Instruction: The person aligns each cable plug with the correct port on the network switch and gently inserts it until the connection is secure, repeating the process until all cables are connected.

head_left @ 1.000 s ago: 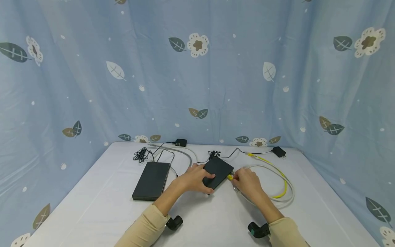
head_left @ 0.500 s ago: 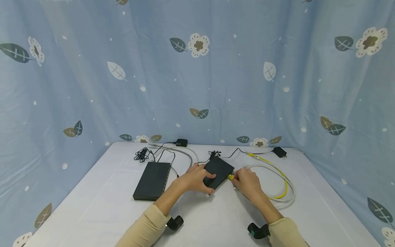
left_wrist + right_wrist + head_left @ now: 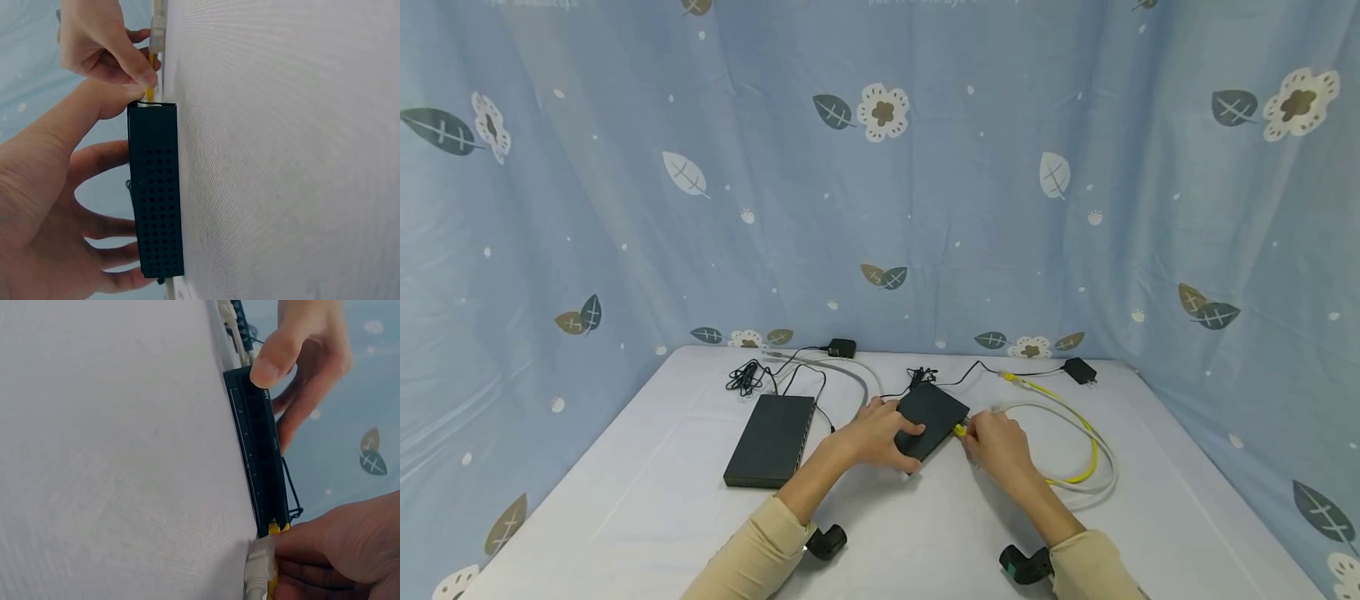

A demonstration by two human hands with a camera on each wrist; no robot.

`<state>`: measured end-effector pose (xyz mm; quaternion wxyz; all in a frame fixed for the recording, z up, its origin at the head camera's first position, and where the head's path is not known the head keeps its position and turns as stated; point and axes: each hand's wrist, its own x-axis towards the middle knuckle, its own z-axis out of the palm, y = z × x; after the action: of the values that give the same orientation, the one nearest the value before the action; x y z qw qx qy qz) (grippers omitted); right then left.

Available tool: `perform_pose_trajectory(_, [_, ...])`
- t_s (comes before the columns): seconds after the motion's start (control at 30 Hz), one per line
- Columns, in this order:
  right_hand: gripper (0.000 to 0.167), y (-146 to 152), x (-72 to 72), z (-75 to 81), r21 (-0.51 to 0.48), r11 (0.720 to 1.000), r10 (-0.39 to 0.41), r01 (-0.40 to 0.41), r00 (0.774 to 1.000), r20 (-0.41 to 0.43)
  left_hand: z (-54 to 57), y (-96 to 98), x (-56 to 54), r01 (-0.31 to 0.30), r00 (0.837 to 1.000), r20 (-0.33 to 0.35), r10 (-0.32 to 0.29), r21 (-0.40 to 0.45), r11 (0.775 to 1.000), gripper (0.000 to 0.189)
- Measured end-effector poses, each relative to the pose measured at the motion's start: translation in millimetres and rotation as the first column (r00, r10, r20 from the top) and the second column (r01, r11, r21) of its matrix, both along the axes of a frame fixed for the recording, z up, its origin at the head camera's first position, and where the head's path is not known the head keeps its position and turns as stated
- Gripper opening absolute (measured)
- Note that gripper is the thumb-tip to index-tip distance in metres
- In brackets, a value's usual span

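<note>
My left hand grips the small black network switch on the white table, thumb on one side and fingers across the other. The row of ports faces my right hand. Its thumb and fingers pinch the yellow network cable's plug, which sits right at the last port of the row in the right wrist view. Beside that plug, close to the table, lies a pale grey cable plug, outside the ports. My right fingertips are partly hidden. The left wrist view shows the switch's vented side.
A larger black switch lies to the left. Two black power adapters with thin cords stand along the back. Looped grey cable and yellow cable spread over the right side. A blue curtain hangs behind the table.
My right hand has tilted and shifted slightly, now covering more of the grey plug below it. My left hand and the small switch have stayed in place.
</note>
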<state>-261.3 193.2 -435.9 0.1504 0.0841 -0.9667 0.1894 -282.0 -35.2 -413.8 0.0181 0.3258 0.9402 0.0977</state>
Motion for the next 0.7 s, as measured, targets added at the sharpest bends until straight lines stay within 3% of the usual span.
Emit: perform_pose_trajectory(0.7, [0.009, 3.3, -1.3, 0.2, 0.0, 1.0, 0.002, -0.002, 1.0, 0.001, 3.2, -1.2, 1.5, -0.008, 1.0, 0.026, 0.008, 0.005, 1.0, 0.059])
